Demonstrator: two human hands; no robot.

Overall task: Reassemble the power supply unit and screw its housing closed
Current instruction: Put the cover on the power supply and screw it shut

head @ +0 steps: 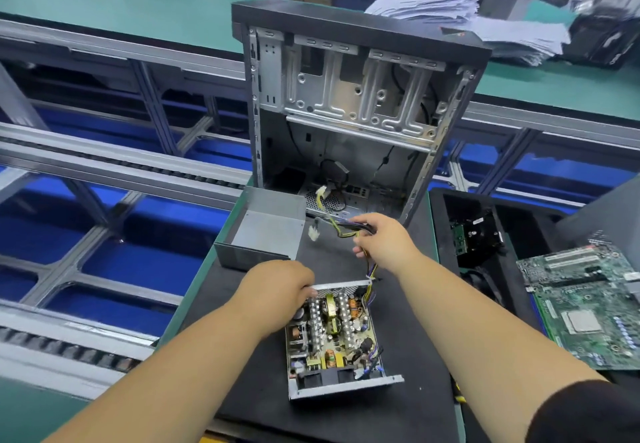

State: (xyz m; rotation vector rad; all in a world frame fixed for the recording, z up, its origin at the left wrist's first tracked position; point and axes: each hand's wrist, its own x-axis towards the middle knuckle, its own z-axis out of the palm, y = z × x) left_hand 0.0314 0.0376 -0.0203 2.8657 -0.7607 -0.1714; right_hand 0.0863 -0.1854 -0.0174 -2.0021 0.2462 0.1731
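The open power supply base (337, 338) lies on the black mat, its circuit board with coils and heatsinks exposed. My left hand (277, 290) grips the far left corner of its metal wall. My right hand (384, 238) holds the unit's cable bundle (343, 229) lifted above the mat, with white connectors dangling at the left end. The grey metal cover (266, 231) of the housing lies empty and upturned behind the base, to the left.
An empty computer case (353, 113) stands open behind the mat. A motherboard (588, 307) lies at the right, beside a black tray (478, 234) with parts. A yellow-handled tool (459, 396) peeks out by my right forearm. Conveyor rails run along the left.
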